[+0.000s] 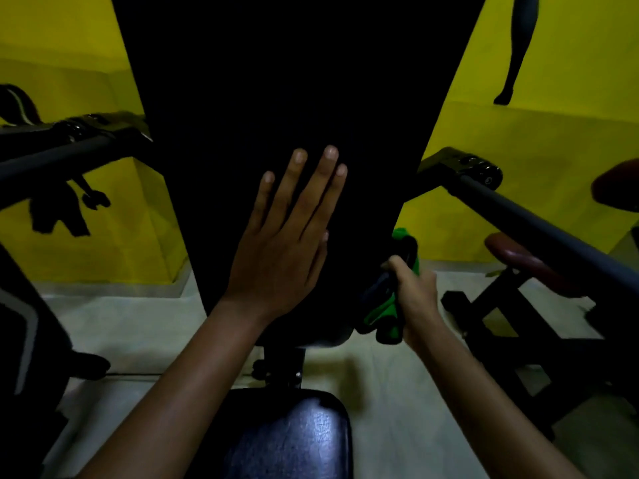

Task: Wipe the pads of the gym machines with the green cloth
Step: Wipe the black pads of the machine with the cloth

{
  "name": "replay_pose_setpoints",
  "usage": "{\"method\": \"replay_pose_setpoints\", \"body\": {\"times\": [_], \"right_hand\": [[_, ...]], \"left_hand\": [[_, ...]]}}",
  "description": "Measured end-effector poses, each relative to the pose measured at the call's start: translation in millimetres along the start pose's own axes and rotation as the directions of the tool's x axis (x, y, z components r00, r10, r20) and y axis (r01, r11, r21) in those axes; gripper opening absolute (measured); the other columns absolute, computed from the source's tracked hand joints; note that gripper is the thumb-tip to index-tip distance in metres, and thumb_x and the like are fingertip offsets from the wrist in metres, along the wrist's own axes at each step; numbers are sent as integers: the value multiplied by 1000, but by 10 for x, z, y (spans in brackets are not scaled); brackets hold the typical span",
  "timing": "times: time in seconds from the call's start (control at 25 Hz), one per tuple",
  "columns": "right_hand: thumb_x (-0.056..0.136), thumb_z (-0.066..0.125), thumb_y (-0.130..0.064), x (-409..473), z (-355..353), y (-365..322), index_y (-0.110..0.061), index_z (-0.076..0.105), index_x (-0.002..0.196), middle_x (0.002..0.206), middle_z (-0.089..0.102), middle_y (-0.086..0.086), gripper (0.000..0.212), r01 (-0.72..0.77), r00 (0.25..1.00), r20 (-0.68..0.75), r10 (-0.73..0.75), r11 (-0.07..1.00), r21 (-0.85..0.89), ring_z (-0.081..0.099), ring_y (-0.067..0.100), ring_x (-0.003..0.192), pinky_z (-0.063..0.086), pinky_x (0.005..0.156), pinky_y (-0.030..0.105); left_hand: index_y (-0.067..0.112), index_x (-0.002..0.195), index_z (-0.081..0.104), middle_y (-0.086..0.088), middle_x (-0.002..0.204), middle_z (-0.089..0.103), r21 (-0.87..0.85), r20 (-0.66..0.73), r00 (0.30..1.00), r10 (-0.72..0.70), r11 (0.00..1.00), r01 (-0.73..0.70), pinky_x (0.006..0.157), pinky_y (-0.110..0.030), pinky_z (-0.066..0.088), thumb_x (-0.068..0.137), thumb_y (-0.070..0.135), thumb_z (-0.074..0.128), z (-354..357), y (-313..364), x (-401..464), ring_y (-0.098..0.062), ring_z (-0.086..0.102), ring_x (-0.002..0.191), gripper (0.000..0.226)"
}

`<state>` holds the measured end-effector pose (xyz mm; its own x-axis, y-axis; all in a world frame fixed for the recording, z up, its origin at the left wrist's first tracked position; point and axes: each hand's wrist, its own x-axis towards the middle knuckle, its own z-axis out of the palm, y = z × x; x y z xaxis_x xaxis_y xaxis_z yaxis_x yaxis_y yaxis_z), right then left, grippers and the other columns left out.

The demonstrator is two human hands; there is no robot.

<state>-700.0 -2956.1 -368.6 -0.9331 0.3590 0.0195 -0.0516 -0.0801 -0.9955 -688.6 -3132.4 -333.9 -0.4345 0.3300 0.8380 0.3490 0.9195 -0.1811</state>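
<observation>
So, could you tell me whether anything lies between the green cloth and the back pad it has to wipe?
Only the left hand, which rests flat on the middle of the black back pad and covers that patch. The right hand grips the green cloth at the pad's lower right edge, and nothing visible stands between them.

Two hands [283, 250] [415, 292]; one green cloth [387, 312]; two black pads [276, 98] [294, 433].
</observation>
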Motion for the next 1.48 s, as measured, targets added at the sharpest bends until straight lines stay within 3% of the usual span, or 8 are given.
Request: {"method": "replay_pose_setpoints", "body": {"times": [0.16, 0.4, 0.6, 0.84, 1.08, 1.28, 1.36, 1.48], "right_hand": [[89, 54, -5, 136, 63, -100, -18, 55, 75, 68, 55, -1, 19, 199, 979, -70, -191, 973, 119, 52, 10, 60, 41, 49, 19], [91, 53, -6, -23, -64, 513, -9, 57, 83, 76, 57, 10, 9, -79, 996, 54, 78, 997, 15, 55, 20, 66, 44, 54, 27], [89, 55, -7, 119, -1, 479, -12, 55, 79, 69, 55, 3, 12, 131, 989, -71, -127, 990, 54, 52, 16, 64, 41, 47, 18], [84, 57, -4, 28, -59, 1239, -3, 62, 83, 69, 59, 10, 5, -271, 959, -75, 274, 962, 43, 56, 20, 56, 44, 52, 25], [85, 57, -8, 122, 2, 1207, -11, 57, 72, 67, 56, 6, 13, -69, 984, -163, 70, 998, 9, 52, 19, 60, 41, 51, 25], [83, 59, -15, 2, -31, 1660, -19, 49, 63, 39, 44, -4, 22, -544, 832, 276, 481, 803, 241, 43, 5, 31, 39, 31, 16], [73, 54, -15, 32, -74, 1567, -29, 32, 54, 41, 22, -13, 33, -703, 706, 494, 507, 584, 405, 21, 2, 31, 28, 28, 12], [68, 53, -14, -6, -16, 1557, -29, 24, 49, 37, 30, -13, 37, -748, 636, 601, 484, 578, 326, 26, 6, 27, 35, 28, 18]], "left_hand": [[8, 151, 18, -11, 158, 12, 17, -11, 999, 32, 999, -32, 119, -47, 8, 97, 22, 43, 77, -49, -73, -30, 6, 146, 61], [8, 151, 17, -11, 158, 12, 58, -37, 997, 60, 997, -58, 118, -48, 13, 101, 28, 38, 192, -102, -260, -31, 8, 146, 58], [8, 151, 18, -10, 158, 13, 72, -29, 998, 62, 996, -60, 117, -49, 15, 99, 26, 40, 363, -118, -553, -30, 9, 146, 59], [9, 151, 16, -10, 159, 12, 62, -56, 998, 35, 998, -32, 118, -48, 14, 101, 28, 37, 462, -104, -658, -30, 8, 146, 58], [10, 152, 12, -9, 158, 11, 79, -26, 998, 50, 996, -48, 118, -48, 13, 101, 27, 36, 671, -137, -971, -31, 7, 146, 59], [10, 152, 16, -9, 158, 14, 47, -29, 1000, 10, 999, -9, 117, -48, 15, 100, 23, 36, 712, -79, -1081, -30, 10, 146, 57], [10, 151, 20, -9, 158, 17, 56, 7, 1000, 15, 998, -15, 117, -47, 17, 99, 21, 34, 655, -108, -1134, -29, 13, 145, 55], [11, 150, 24, -6, 158, 19, 72, 97, 995, 9, 997, -16, 117, -45, 17, 96, 20, 36, 540, -206, -1277, -26, 15, 145, 56]]}}
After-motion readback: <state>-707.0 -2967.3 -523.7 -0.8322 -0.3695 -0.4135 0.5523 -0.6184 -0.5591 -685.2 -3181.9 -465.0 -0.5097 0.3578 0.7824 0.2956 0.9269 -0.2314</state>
